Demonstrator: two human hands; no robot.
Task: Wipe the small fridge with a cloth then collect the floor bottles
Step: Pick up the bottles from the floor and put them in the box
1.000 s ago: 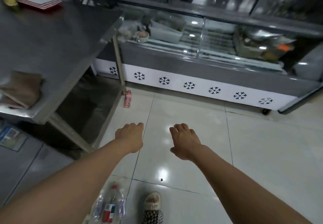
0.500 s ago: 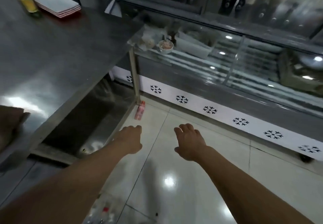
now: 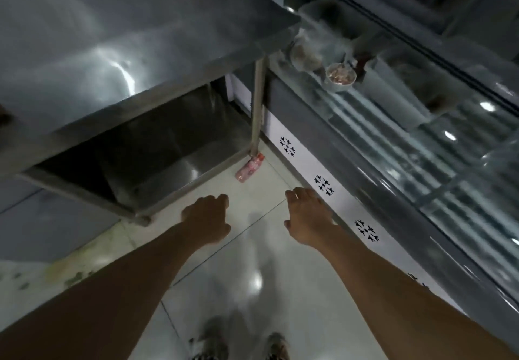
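Note:
A pink bottle (image 3: 250,168) lies on its side on the pale floor tiles, against the foot of the steel table's leg (image 3: 257,112). My left hand (image 3: 206,219) hovers a short way in front of it, fingers curled loosely and holding nothing. My right hand (image 3: 306,213) is stretched out beside it, fingers apart and empty, close to the fridge's white snowflake panel (image 3: 325,185). The glass-fronted fridge (image 3: 421,123) runs along the right. No cloth is in view.
A steel table (image 3: 126,36) with a lower shelf (image 3: 179,168) fills the left. A small bowl of food (image 3: 340,76) sits inside the fridge case. My two feet (image 3: 241,345) stand on the tiles at the bottom edge.
I have moved forward toward the table leg and fridge. The pink bottle is now much nearer my hands; the bottles near my feet have left the view. Both hands stay empty.

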